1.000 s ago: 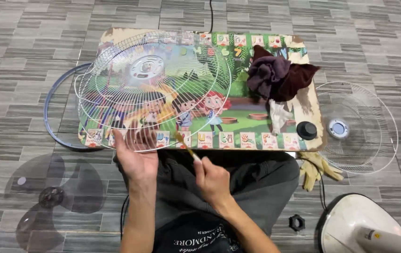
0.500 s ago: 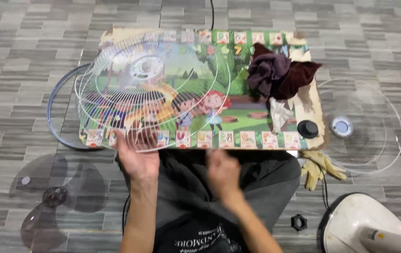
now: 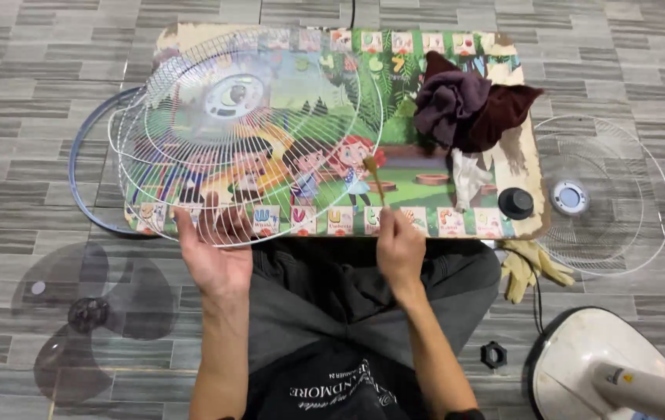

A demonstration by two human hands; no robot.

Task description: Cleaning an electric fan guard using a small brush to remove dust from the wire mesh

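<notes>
Even, soft overhead light, faint shadows, no glare; sharp w/ slight wide-angle bend at edges.

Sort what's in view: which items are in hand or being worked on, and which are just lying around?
In use:
- left hand gripping the wire fan guard
- right hand holding a small brush
- picture-printed table under the guard

Lying about:
- dark rags
- black knob
- second fan guard
- yellow gloves
- fan blade
- black nut
- white fan base
</notes>
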